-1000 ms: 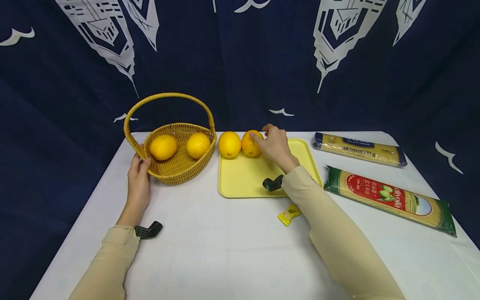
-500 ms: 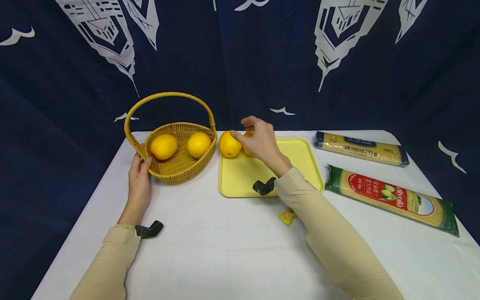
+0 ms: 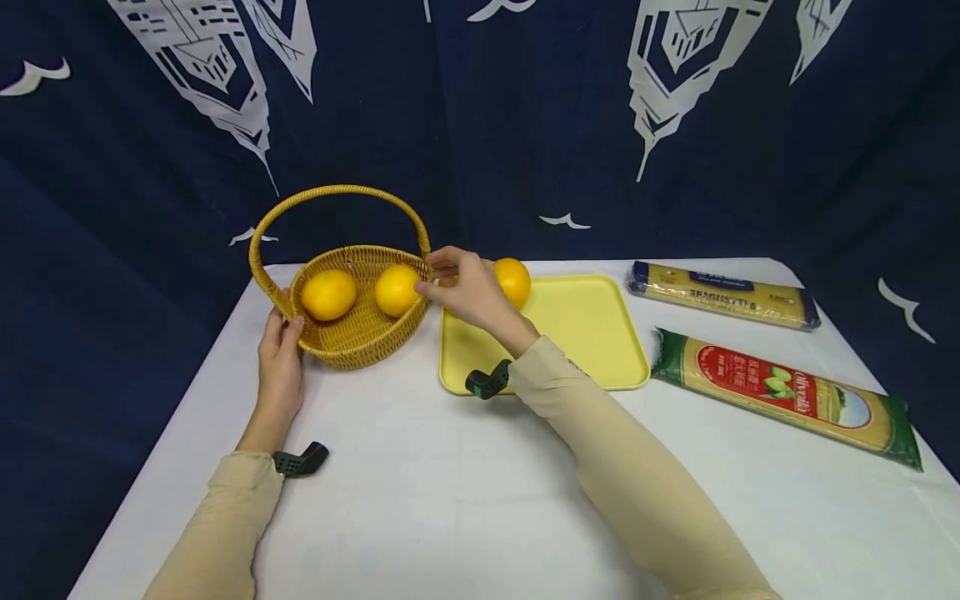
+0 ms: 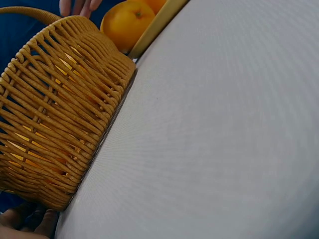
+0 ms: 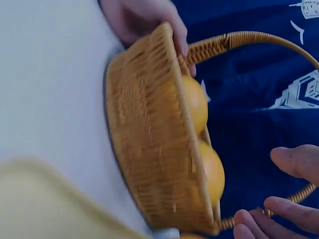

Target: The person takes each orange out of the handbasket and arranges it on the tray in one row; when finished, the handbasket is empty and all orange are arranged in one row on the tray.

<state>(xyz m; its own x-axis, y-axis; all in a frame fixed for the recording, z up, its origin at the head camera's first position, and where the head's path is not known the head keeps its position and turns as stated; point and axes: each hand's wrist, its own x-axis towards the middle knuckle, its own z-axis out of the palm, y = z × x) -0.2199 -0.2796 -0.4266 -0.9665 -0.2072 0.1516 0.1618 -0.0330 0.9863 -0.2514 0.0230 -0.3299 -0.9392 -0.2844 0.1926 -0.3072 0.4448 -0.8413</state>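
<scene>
A wicker basket with a tall hoop handle stands on the left of the table. Two oranges lie inside it, a left orange and a right orange. My left hand grips the basket's left side, thumb over the rim by the handle's foot. At the handle's right foot is my right hand, fingers apart and relaxed, holding no orange. Behind it, mostly hidden in the head view, sits another orange. One more orange rests at the tray's back edge.
A yellow tray lies right of the basket. Further right are a spaghetti pack and a larger green-ended pasta pack. A dark blue patterned curtain hangs behind the table.
My right hand has moved left from the tray's right orange, past the other, to the basket's right side. The yellow candy wrapper is now hidden by the right sleeve. The left hand stays put.
</scene>
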